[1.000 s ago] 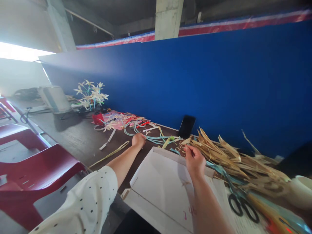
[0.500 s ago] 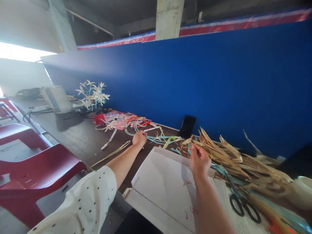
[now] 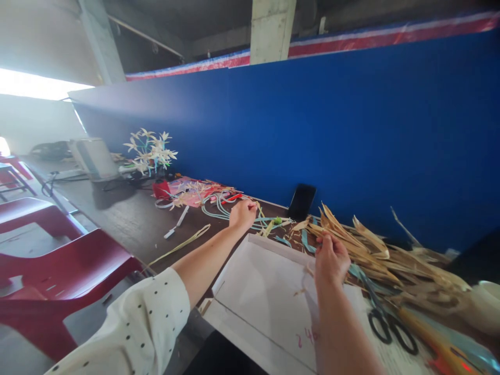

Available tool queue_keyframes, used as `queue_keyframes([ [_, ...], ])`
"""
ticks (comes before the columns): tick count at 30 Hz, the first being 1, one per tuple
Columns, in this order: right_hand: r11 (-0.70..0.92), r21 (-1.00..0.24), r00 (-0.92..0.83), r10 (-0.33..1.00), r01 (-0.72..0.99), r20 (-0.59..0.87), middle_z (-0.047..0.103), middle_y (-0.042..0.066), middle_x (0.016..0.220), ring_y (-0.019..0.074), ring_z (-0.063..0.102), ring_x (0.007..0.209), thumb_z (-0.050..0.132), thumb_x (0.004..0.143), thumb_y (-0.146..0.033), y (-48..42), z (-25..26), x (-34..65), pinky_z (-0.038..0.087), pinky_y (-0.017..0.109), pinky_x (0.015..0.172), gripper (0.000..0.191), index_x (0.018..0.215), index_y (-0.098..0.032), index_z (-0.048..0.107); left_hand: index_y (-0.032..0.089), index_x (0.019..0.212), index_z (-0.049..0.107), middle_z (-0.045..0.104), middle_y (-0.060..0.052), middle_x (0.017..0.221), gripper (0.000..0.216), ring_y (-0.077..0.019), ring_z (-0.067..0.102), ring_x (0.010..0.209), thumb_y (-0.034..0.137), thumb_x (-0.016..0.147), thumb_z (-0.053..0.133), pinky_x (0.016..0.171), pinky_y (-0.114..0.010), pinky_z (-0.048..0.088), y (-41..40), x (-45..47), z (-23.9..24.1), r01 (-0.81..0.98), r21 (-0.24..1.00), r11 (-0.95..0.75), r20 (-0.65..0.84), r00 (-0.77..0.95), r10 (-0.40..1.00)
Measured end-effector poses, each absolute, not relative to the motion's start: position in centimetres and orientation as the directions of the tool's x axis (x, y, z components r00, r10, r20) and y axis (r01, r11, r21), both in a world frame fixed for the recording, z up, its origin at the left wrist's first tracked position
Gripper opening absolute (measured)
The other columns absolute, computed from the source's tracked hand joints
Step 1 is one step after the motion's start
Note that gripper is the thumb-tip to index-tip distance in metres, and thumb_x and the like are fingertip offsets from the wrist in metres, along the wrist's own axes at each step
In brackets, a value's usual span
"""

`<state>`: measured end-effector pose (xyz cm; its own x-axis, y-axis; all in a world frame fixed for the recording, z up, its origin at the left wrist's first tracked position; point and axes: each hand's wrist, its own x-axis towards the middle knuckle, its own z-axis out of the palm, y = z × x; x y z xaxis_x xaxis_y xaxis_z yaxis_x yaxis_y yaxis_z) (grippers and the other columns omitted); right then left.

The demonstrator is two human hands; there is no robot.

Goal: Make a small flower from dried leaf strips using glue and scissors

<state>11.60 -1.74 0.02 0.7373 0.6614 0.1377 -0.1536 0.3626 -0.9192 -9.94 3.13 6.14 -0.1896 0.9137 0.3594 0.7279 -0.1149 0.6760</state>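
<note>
Scissors [image 3: 385,325] (black-handled), phone [image 3: 300,202]

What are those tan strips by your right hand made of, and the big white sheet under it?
The tan strips look like dried leaf or husk: matte, curled, pointed and fibrous. The white sheet seems to be cardboard or stiff paper: flat, matte, with a crease and pink writing.

Dry, papery husks [image 3: 363,247], matt white paper sheet [image 3: 261,281] beside them, dark matt wood surface [image 3: 128,219], glossy red plastic chair [image 3: 66,271], glossy black phone [image 3: 300,201]
</note>
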Motion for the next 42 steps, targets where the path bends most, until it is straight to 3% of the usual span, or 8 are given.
queue_keyframes([
  [5,0.325,-0.944,0.708,0.68,-0.055,0.193,0.057,0.0,0.061,0.0077,0.036,0.04,0.057,0.07,-0.043,-1.5,-0.4,11.6,0.029,0.021,0.036,0.036,0.091,-0.014,0.064,0.025,0.079,0.067,0.066,-0.001,0.09,0.017,-0.0173,0.058,0.082,0.032,0.077,0.052,0.07,-0.026,0.042,3.1,-11.6,6.0,0.8,0.6,-0.003,0.256,-0.188,0.948],
  [11,0.318,-0.943,0.68,0.713,-0.096,0.171,0.056,0.0,0.06,0.0074,0.037,0.041,0.06,0.069,-0.041,-1.6,-0.5,11.4,0.029,0.02,0.036,0.035,0.089,-0.013,0.066,0.024,0.082,0.068,0.062,-0.004,0.098,0.017,-0.0185,0.055,0.092,0.031,0.077,0.053,0.078,-0.028,0.042,2.8,-12.4,6.4,0.879,0.454,-0.148,0.408,-0.058,0.911],
  [19,0.294,-0.956,0.657,0.72,0.004,0.225,0.06,0.002,0.063,0.0079,0.039,0.041,0.058,0.07,-0.041,-1.6,-0.7,11.4,0.031,0.02,0.037,0.036,0.09,-0.013,0.067,0.019,0.091,0.067,0.067,-0.003,0.092,0.021,-0.0157,0.06,0.085,0.025,0.072,0.059,0.082,-0.025,0.044,2.4,-14.9,6.2,0.736,0.65,-0.189,0.243,0.034,0.969],
  [24,0.264,-0.964,0.666,0.722,-0.015,0.187,0.059,0.001,0.06,0.0082,0.039,0.041,0.059,0.069,-0.036,-1.8,-0.2,11.2,0.03,0.02,0.036,0.032,0.089,-0.013,0.068,0.016,0.12,0.051,0.059,-0.01,0.113,0.061,-0.0144,0.061,0.078,0.026,0.062,0.069,0.074,-0.027,0.048,0.6,-17.1,5.0,0.566,0.807,-0.167,0.076,0.181,0.981],
  [31,0.258,-0.966,0.65,0.735,-0.003,0.194,0.059,0.001,0.06,0.0084,0.04,0.04,0.058,0.069,-0.034,-1.9,-0.1,11.0,0.031,0.021,0.036,0.032,0.089,-0.012,0.068,0.024,0.126,0.045,0.058,-0.009,0.116,0.076,-0.0169,0.059,0.091,0.032,0.056,0.073,0.075,-0.025,0.047,-4.0,-19.3,4.2,0.607,0.773,-0.184,0.007,0.282,0.96],
  [34,0.252,-0.968,0.647,0.739,-0.007,0.188,0.058,0.001,0.059,0.0079,0.038,0.039,0.058,0.069,-0.034,-1.8,-0.1,11.1,0.029,0.021,0.036,0.031,0.089,-0.013,0.068,0.028,0.119,0.053,0.058,-0.006,0.113,0.056,-0.0153,0.059,0.087,0.035,0.065,0.066,0.079,-0.025,0.045,-5.3,-20.1,4.1,0.763,0.614,-0.202,0.07,0.202,0.977],
  [38,0.267,-0.964,0.633,0.744,0.01,0.213,0.058,0.001,0.06,0.0074,0.038,0.039,0.058,0.069,-0.035,-1.9,-0.2,11.0,0.029,0.021,0.036,0.031,0.089,-0.013,0.067,0.027,0.102,0.063,0.059,-0.005,0.101,0.028,-0.0201,0.054,0.093,0.031,0.075,0.056,0.087,-0.032,0.04,-5.5,-20.6,5.2,0.95,0.25,-0.185,0.45,0.055,0.891],
  [42,0.255,-0.967,0.621,0.754,0.023,0.213,0.059,0.001,0.061,0.0074,0.038,0.039,0.057,0.07,-0.034,-1.9,-0.2,10.9,0.031,0.021,0.037,0.031,0.09,-0.013,0.067,0.025,0.086,0.067,0.057,-0.005,0.09,0.022,-0.0187,0.051,0.091,0.028,0.084,0.045,0.081,-0.03,0.04,-4.5,-18.4,7.3,0.957,0.123,-0.264,0.57,0.15,0.808],
])
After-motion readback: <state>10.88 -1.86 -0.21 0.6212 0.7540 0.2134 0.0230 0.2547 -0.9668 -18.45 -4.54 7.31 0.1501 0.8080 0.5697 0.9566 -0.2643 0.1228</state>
